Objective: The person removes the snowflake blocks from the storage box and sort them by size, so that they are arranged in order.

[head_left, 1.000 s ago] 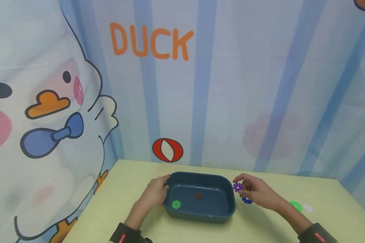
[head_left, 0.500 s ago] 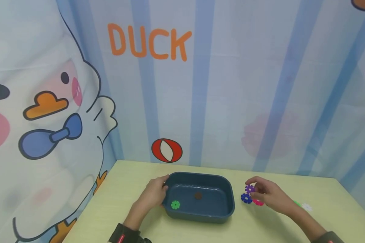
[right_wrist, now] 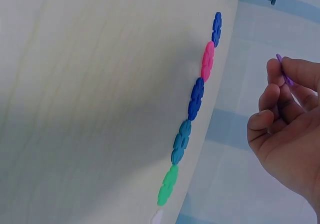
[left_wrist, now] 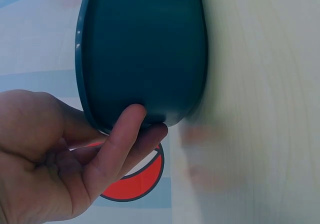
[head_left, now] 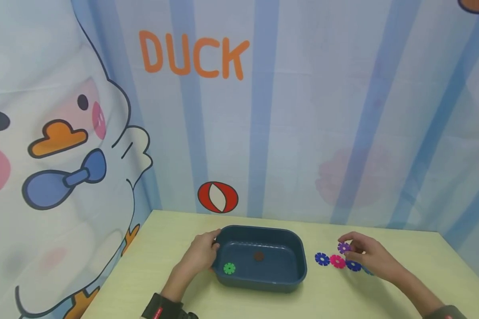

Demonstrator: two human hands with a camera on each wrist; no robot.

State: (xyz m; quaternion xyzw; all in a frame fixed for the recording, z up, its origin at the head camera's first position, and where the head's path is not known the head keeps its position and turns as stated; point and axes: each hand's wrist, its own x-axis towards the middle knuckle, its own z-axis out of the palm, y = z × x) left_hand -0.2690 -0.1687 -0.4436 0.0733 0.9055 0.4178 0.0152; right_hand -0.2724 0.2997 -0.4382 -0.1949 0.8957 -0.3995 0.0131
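A dark blue plastic basin (head_left: 259,283) stands on the table, with my left hand (head_left: 199,251) gripping its left end by the rim. Inside it lie a green notched disc (head_left: 229,268) and a brown disc (head_left: 258,256). Between thumb and finger, my right hand (head_left: 373,258) pinches a purple snowflake disc (head_left: 343,247), raised over the table. Below runs a line of flat discs: a dark blue disc (right_wrist: 216,29), a pink disc (right_wrist: 207,61), another dark blue disc (right_wrist: 196,99), a teal disc (right_wrist: 181,142), a green disc (right_wrist: 168,185) and a white disc (right_wrist: 157,217).
The pale yellow table (head_left: 175,226) ends at a printed cloth backdrop (head_left: 295,133) with blue stripes and the word DUCK. A big duck picture (head_left: 64,177) covers the cloth on the left. Dark bands wrap both wrists.
My right hand has moved rightward, away from the basin and along the line of discs, still pinching the purple disc. The left hand keeps its grip on the basin.
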